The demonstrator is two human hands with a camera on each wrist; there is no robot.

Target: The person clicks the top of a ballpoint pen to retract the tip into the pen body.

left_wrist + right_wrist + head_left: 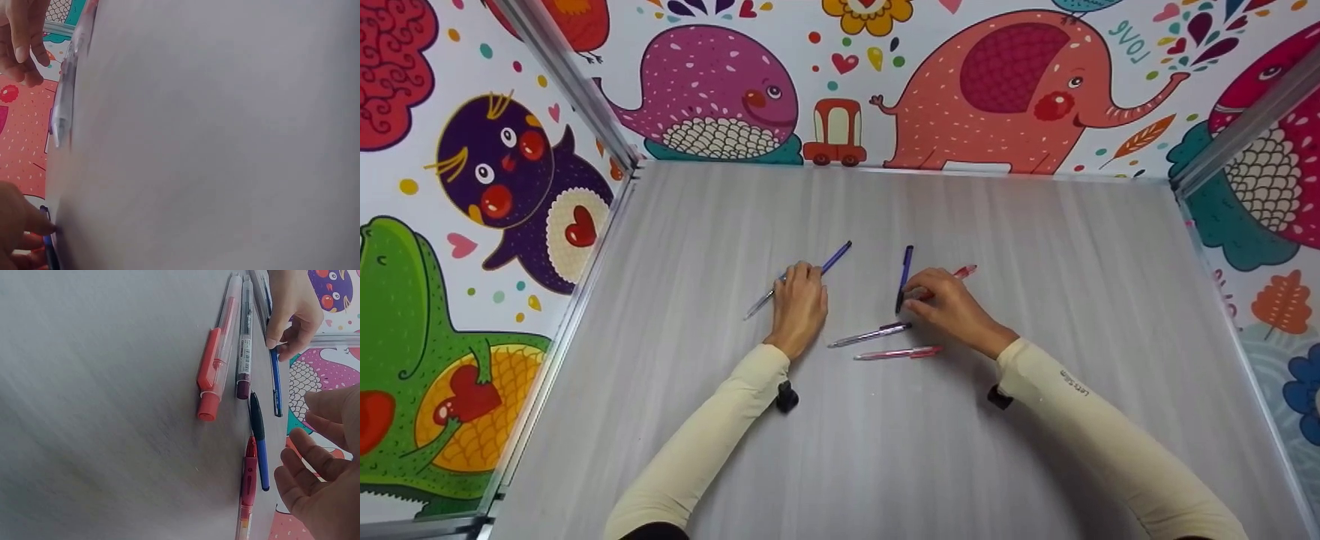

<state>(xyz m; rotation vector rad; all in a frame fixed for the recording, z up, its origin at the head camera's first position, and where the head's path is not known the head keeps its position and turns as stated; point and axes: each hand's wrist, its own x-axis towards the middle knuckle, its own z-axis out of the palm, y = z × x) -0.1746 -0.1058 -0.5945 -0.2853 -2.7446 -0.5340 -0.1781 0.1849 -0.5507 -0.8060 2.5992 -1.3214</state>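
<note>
1. Five slim plastic pens lie around the hands in the head view. The left hand (799, 300) grips a part-clear blue pen (837, 257), which sticks out on both sides of its fingers. Just off the fingertips of the right hand (952, 306), on the side facing the left hand, is a blue-and-black pen (906, 266). A red pen (966, 271) is partly hidden behind the right hand. Between the wrists lie a clear pen with a dark purple end (868, 336) and, nearer the person, a clear pink-red pen (892, 354).
2. Two pieces of writing show there: "Let's slim" on the cream right sleeve (1099, 416) and reversed "LOVE" on the printed wall (1130, 45).
3. In the left wrist view, the left thumb and fingers pinch the part-clear blue pen; the right hand's fingers hang loosely apart.
4. In the right wrist view, the right hand is relaxed, fingers spread beside the blue-and-black pen. The purple-ended pen, nearer the left hand, bears a white barcode label (245, 357), its print too small to read.
</note>
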